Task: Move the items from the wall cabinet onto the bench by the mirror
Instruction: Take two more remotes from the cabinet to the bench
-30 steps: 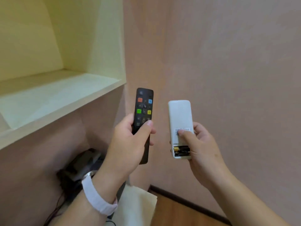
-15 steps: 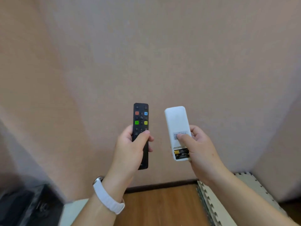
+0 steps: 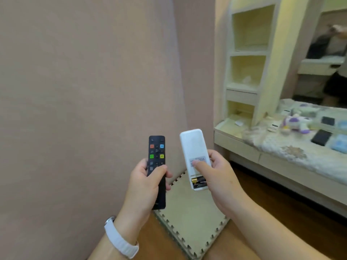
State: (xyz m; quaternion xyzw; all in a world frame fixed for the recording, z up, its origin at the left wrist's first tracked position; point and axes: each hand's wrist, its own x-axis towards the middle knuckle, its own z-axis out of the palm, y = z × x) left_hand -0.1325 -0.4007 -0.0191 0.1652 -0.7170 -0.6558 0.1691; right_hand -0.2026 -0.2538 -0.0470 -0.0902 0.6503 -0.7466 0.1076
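One black remote, one white remote

Black remote with red, blue, green, yellow buttons, white remote, beige puzzle-edged mat, white wristband

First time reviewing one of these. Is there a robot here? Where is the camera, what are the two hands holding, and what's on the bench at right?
No robot: a person wears one wide-angle camera on the head, looking down at their hands. The left hand grips a black remote with coloured buttons. The right hand holds a white remote back side up, its batteries exposed. At right, a cloth-covered bench below a mirror carries a plush toy, a flat black item and small things too blurred to name.
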